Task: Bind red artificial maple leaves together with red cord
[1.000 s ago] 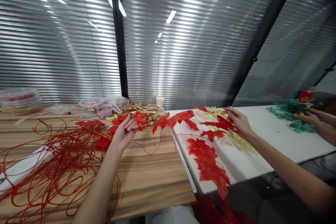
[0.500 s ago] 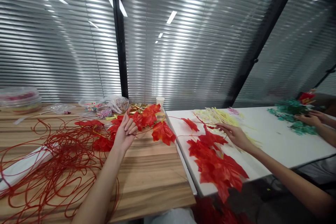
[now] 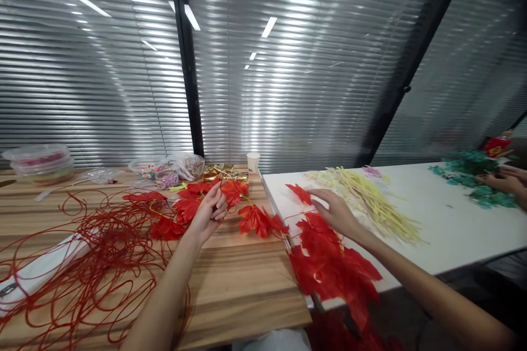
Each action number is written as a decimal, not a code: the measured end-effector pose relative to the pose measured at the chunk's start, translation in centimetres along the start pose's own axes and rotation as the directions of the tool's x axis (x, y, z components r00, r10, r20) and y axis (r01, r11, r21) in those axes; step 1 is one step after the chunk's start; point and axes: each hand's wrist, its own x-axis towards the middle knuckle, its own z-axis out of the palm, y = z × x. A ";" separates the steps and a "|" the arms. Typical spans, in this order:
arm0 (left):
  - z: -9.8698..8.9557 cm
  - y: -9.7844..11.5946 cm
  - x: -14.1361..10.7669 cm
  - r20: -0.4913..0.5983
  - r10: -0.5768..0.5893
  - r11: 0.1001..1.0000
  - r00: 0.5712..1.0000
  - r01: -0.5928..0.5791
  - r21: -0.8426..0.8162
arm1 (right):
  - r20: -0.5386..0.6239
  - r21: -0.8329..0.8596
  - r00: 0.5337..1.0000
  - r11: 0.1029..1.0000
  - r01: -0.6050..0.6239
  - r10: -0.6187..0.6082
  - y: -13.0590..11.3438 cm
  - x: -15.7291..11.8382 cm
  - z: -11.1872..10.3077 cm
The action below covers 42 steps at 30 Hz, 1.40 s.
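Your left hand (image 3: pixel 211 212): curled narrow, grip unclear. Your right hand (image 3: pixel 335 214): half-bent beside a red leaf (image 3: pixel 300 193), hold unclear; now nearer your left. Leaf garland (image 3: pixel 329 263): below your right hand. Cup (image 3: pixel 253 162), beyond your left: print illegible.

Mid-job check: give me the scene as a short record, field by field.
Left hand: fingers curled, beside red leaves; anything pinched is too small to tell
Right hand: over the white table, at a red leaf; grip unclear
Wooden table: tangled red cord, paper cup, gold foil
White table: red leaf cluster, yellow strips
Co-worker's hands: at green foliage
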 end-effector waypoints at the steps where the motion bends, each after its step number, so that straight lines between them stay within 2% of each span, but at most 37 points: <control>1: 0.0 0.0 0.0 0.000 -0.011 1.000 1.000 0.011 0.022 | 0.001 0.058 1.000 0.998 0.016 -0.016 -1.9 0.5 0.5; 4: 0.1 -0.1 0.0 -0.003 -0.035 0.997 0.999 0.036 0.062 | 0.053 0.213 0.998 0.977 0.022 -0.034 -6.4 2.1 2.7; 6: 0.1 -0.1 -0.1 -0.007 -0.041 0.997 0.999 0.042 0.070 | 0.105 0.280 0.994 0.960 -0.004 -0.026 -8.2 3.4 4.9; 10: 0.0 -0.2 0.0 -0.030 -0.052 0.994 0.998 0.054 0.092 | 0.300 0.379 0.954 0.917 -0.124 0.005 -9.6 5.3 9.7; 13: -0.1 -0.3 0.0 -0.047 -0.061 0.988 0.997 0.067 0.139 | 0.292 0.398 0.954 0.898 -0.186 0.068 -10.2 5.7 12.6; 17: -0.3 -0.5 0.2 -0.068 -0.042 0.978 0.997 0.054 0.201 | 0.241 0.412 0.965 0.889 -0.197 0.102 -10.6 4.9 15.0; 22: -0.8 -0.8 0.8 -0.181 0.052 0.959 0.982 0.001 0.282 | 0.130 0.425 0.987 0.894 -0.138 0.091 -10.1 4.0 15.9; 25: -1.2 -1.0 1.1 -0.314 0.127 0.944 0.941 -0.018 0.329 | 0.068 0.452 0.990 0.881 -0.138 0.120 -9.4 3.8 15.9; 28: -1.3 -1.2 1.3 -0.428 0.140 0.919 0.893 0.043 0.392 | 0.055 0.477 0.989 0.867 -0.145 0.136 -9.1 3.8 15.7; 31: -1.5 -0.9 1.2 -0.493 0.074 0.882 0.867 0.173 0.438 | 0.070 0.510 0.992 0.851 -0.125 0.104 -9.2 3.7 15.5; 36: -1.7 0.2 0.9 -0.530 -0.183 0.784 0.828 0.448 0.429 | 0.104 0.535 0.992 0.837 -0.113 0.068 -9.4 3.5 15.4; 39: -1.7 0.4 0.9 -0.527 -0.224 0.754 0.820 0.488 0.439 | 0.124 0.525 0.992 0.846 -0.089 0.027 -9.4 3.4 15.3; 42: -1.6 0.0 0.9 -0.479 -0.193 0.744 0.856 0.446 0.497 | 0.135 0.504 0.991 0.860 -0.087 0.021 -9.4 3.4 15.2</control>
